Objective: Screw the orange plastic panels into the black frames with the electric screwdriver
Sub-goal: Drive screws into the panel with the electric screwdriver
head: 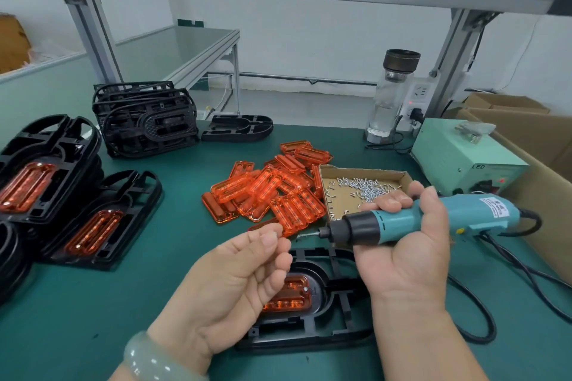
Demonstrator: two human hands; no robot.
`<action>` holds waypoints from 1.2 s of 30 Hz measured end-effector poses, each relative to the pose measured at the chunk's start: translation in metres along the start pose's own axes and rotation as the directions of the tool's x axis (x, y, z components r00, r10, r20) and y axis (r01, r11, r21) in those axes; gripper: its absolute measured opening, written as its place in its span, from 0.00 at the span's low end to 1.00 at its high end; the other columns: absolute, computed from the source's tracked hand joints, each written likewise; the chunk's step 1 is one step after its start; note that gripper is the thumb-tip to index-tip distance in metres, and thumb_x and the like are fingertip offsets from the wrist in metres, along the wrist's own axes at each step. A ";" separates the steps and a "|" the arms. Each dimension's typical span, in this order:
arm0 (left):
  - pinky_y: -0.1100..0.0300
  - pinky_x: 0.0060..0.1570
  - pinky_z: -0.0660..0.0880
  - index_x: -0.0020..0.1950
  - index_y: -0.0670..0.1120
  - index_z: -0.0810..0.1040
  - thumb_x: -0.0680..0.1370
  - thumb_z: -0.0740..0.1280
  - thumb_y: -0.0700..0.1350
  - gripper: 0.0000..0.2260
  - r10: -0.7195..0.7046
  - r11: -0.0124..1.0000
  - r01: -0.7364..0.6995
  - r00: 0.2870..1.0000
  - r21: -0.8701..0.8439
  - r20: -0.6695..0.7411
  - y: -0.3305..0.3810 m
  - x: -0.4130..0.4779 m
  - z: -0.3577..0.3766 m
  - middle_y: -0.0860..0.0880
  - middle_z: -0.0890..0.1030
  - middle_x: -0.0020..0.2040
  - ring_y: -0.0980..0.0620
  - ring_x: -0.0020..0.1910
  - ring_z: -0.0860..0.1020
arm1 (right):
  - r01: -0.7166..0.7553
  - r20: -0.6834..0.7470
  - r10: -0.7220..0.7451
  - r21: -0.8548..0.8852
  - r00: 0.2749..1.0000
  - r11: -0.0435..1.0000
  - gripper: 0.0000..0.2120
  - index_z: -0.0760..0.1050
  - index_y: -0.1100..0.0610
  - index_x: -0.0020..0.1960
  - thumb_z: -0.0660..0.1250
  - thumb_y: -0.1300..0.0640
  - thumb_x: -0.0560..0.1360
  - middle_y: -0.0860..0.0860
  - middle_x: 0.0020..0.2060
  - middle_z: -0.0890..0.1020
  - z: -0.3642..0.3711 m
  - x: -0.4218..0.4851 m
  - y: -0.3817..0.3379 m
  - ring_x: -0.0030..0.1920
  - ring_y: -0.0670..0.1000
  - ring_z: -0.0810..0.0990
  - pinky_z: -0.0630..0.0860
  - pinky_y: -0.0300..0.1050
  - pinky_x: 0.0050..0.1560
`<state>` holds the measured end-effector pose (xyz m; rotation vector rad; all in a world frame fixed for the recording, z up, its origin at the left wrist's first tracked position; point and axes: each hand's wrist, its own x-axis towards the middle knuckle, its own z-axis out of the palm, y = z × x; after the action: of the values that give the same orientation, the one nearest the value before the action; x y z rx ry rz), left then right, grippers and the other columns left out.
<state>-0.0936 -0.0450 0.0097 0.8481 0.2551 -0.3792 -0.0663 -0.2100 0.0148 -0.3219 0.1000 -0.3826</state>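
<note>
My right hand [405, 244] grips the teal electric screwdriver [433, 219], held level with its bit pointing left. A small screw [305, 235] sits at the bit tip, close to the fingertips of my left hand [244, 281], whose thumb and fingers are curled together, palm up. Whether they touch the screw is unclear. Under both hands lies a black frame [337, 300] with an orange panel [291, 297] seated in it. A heap of loose orange panels [272, 192] lies behind.
A cardboard tray of screws [362, 192] sits right of the heap. Finished frames with panels [93, 226] lie at left, bare black frames [145, 117] behind. A power supply box [458, 158], glass bottle [390, 96], cardboard box [532, 145] and the tool's black cable [495, 288] are at right.
</note>
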 end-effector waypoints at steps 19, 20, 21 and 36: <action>0.63 0.24 0.77 0.38 0.40 0.83 0.66 0.68 0.39 0.05 -0.096 0.995 0.095 0.986 0.017 0.133 -0.003 -0.004 0.003 0.42 0.80 0.34 0.51 0.28 0.79 | -0.035 -0.001 0.035 0.019 0.999 0.999 0.06 0.73 0.51 0.44 0.68 0.53 0.69 0.44 0.30 0.72 0.002 -0.003 0.003 0.27 0.42 0.73 0.74 0.36 0.35; 0.63 0.24 0.77 0.38 0.40 0.83 0.66 0.68 0.39 0.05 -0.090 0.996 0.088 0.987 0.021 0.134 -0.003 -0.004 0.003 0.42 0.80 0.34 0.51 0.27 0.79 | -0.035 -0.006 0.035 0.017 0.999 0.999 0.06 0.73 0.51 0.44 0.68 0.53 0.69 0.44 0.30 0.72 0.002 -0.003 0.004 0.27 0.42 0.73 0.74 0.36 0.35; 0.63 0.24 0.77 0.37 0.41 0.83 0.66 0.68 0.39 0.05 -0.083 0.996 0.079 0.987 0.028 0.135 -0.003 -0.004 0.003 0.43 0.80 0.34 0.51 0.27 0.79 | -0.036 -0.010 0.036 0.016 0.999 0.999 0.06 0.73 0.51 0.44 0.68 0.53 0.68 0.44 0.30 0.72 0.002 -0.003 0.004 0.27 0.42 0.73 0.75 0.36 0.35; 0.64 0.26 0.76 0.37 0.44 0.84 0.67 0.69 0.43 0.05 0.155 0.950 -0.188 0.977 0.247 0.146 -0.008 -0.003 0.000 0.44 0.80 0.34 0.52 0.29 0.78 | -0.021 0.001 0.021 -0.029 1.000 0.999 0.07 0.72 0.50 0.44 0.68 0.53 0.69 0.43 0.30 0.71 0.002 -0.004 0.005 0.28 0.41 0.72 0.74 0.36 0.35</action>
<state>-0.1002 -0.0488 0.0052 1.0924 0.0124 -0.3042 -0.0680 -0.2031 0.0153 -0.3497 0.1080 -0.3606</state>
